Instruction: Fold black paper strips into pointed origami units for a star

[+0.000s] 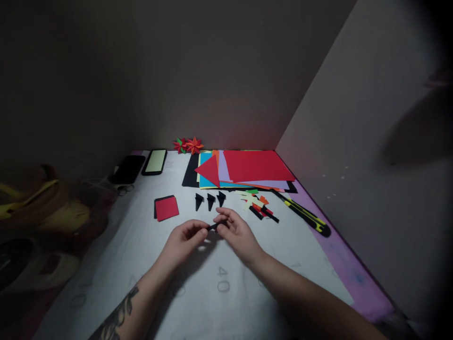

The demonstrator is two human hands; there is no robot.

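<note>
My left hand (186,238) and my right hand (236,231) meet over the middle of the white mat (226,288), both pinching one small piece of black paper (213,227) between their fingertips. Just beyond the hands lie three folded black paper points (210,200) in a row. A small red paper square (166,208) on a black one rests to the left of them.
A stack of coloured paper sheets (247,167) with a red one on top lies at the back. Paper scraps (257,204) and a yellow-black utility knife (304,213) lie to the right. Two phones (141,166) and folded paper stars (188,145) sit by the wall.
</note>
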